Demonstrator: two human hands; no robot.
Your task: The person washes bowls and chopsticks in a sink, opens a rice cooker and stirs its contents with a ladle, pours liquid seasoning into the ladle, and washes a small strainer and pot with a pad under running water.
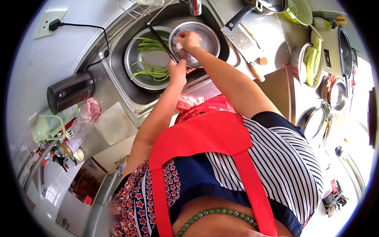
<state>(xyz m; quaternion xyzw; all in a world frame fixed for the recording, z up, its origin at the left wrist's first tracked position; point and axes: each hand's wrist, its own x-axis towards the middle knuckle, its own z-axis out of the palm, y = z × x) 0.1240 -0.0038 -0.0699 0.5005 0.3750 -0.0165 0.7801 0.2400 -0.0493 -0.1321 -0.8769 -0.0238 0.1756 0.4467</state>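
Observation:
A round metal bowl point(213, 41) is tilted over the sink, next to a larger steel basin point(132, 59). My left hand point(177, 73) is closed around dark chopsticks point(160, 38) that slant up and left; its fingers also reach the bowl's lower rim. Inside the bowl, my right hand point(188, 40) has its fingers curled, with a blurred whitish patch at the fingertips that I cannot identify. Two bunches of long green beans lie in the basin, the upper beans point(152, 44) and the lower beans point(152, 72).
The sink point(114, 59) surrounds both vessels, under a metal faucet point(195, 7). To the right are a knife point(254, 71), a black-handled pan point(241, 17) and a pot point(299, 59) holding pale green vegetables. A dark kettle point(71, 91) with a cord stands left.

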